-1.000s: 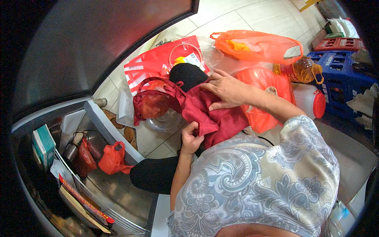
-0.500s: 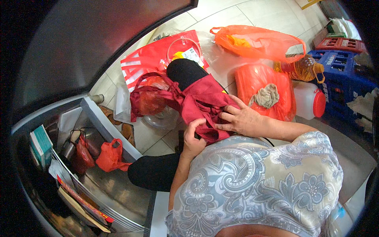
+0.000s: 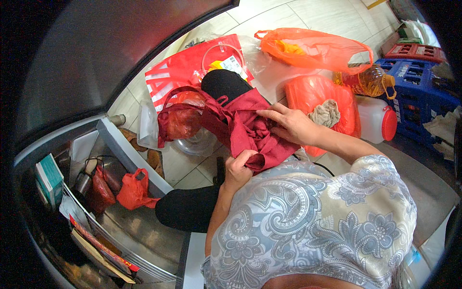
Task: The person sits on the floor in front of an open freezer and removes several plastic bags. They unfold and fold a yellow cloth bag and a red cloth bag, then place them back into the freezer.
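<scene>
A bunched maroon cloth with straps lies across my lap, over my right thigh. At its near edge my left hand is closed, thumb on top, gripping the fabric. My right hand is on the upper right part of the cloth, its index finger stretched across and the other fingers curled into the folds. The straps trail left over a clear bag with reddish contents. Whether the cloth is a bag or an apron I cannot tell.
An open drawer on the left holds small red bags and boxes. A red-and-white bag lies ahead. To the right are an orange plastic bag, a red bagged bundle, an oil bottle, a white jug and blue crates.
My right hand has shifted up and slightly right, its index finger now extended. The cloth's folds have opened and spread toward the right. My left hand stays at the near edge.
</scene>
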`<state>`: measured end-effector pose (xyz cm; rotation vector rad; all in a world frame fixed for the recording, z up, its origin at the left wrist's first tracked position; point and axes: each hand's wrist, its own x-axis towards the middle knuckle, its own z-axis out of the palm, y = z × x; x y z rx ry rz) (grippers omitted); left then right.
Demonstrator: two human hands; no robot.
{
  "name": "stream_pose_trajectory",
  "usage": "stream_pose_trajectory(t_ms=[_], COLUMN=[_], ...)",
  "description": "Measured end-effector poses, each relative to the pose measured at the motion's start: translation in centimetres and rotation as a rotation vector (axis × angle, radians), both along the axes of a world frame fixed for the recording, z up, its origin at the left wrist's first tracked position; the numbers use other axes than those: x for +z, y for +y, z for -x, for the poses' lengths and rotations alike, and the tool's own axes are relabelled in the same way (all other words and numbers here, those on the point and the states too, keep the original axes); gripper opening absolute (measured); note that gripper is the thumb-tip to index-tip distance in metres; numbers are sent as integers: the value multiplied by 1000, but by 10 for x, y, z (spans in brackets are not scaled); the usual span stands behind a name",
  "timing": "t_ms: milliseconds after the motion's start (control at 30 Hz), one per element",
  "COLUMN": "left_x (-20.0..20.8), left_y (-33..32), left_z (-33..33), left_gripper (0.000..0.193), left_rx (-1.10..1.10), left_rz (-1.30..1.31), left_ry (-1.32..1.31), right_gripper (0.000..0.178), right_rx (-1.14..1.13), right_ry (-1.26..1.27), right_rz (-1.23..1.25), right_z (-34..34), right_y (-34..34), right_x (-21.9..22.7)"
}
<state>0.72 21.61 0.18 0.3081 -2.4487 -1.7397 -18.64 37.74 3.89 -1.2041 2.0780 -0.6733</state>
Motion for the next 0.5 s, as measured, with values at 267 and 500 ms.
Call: stream_pose_trajectory(t_ms=[267,500], left_x=[0,0], left_y=[-2,-2], left_z=[2,3], left_gripper=[9,7], left_rx=[7,-1], left_rz=[-10,-10], left_ry=[-9,-2], right_gripper=[36,37], right_rx=[146,252], right_ry=[-100,-74], right_rz=[248,197], right_z=[20,28], right_y=[-10,-16], right_x=[-24,-10])
